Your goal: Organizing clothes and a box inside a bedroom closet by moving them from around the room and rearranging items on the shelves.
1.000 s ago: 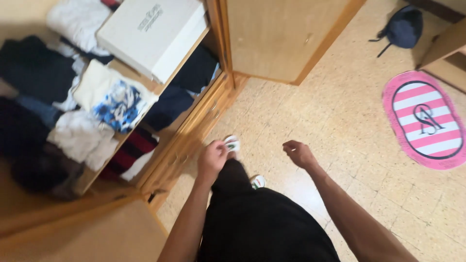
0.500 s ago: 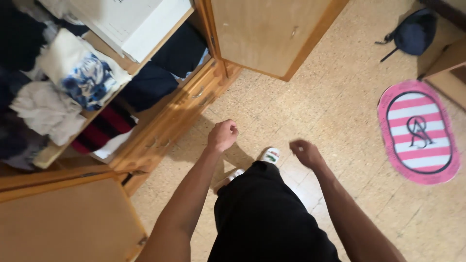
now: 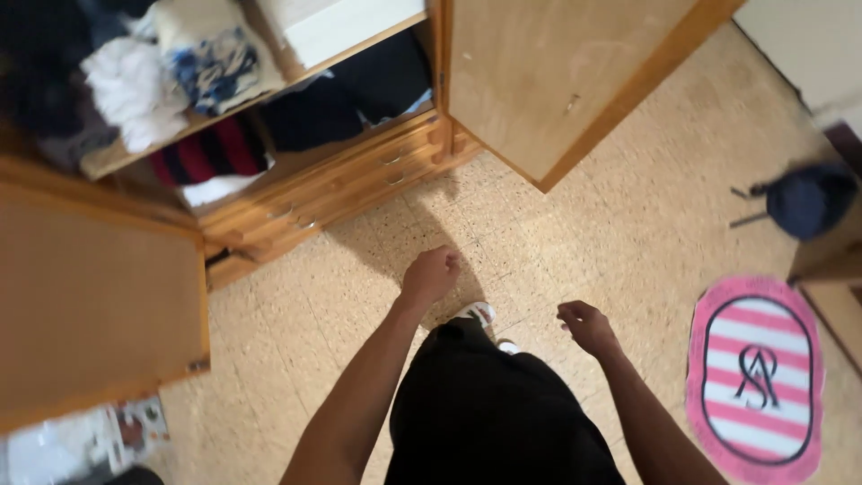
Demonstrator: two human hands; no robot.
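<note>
My left hand (image 3: 430, 274) is curled into a fist with nothing in it, held out over the speckled tile floor (image 3: 611, 224) in front of an open wooden wardrobe (image 3: 341, 180). My right hand (image 3: 585, 327) hangs lower to the right, fingers loosely curled and holding nothing. Below the hands are my black shorts (image 3: 494, 413) and white slippers (image 3: 476, 313). The wardrobe shelves hold folded clothes (image 3: 193, 63) and a white box (image 3: 346, 22).
Two wardrobe doors stand open, the left door (image 3: 90, 296) and the right door (image 3: 566, 72). Drawers (image 3: 350, 184) run along the wardrobe base. A pink striped oval rug (image 3: 756, 377) lies at the right, a dark backpack (image 3: 808, 199) beyond it. Paper items (image 3: 99, 436) lie at lower left.
The view has swung right and back from the wardrobe. My left hand has risen from my foot and closed into a fist; my right hand stays low and curled.
</note>
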